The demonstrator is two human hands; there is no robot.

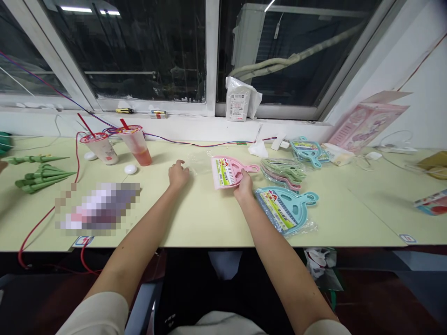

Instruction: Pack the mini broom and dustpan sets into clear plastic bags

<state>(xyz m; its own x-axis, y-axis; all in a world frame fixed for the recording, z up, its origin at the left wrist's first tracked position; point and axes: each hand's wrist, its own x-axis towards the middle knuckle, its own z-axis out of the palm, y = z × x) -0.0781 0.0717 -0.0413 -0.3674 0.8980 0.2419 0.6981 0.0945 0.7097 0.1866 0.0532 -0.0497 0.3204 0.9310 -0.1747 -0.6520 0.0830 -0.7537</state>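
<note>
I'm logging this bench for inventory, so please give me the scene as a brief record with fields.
Right hand: holds a pink dustpan
Left hand: beside clear plastic film; contact unclear
Right side: bagged blue dustpan, green-and-pink stack behind it
Left side: two drink cups, green pointed pieces
Surface: pale yellow table

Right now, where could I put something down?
Bare table shows between the left forearm and right forearm, and between the nearer blue dustpan and right sticker. Crowded: the packs by the right hand, and around the cups.
</note>
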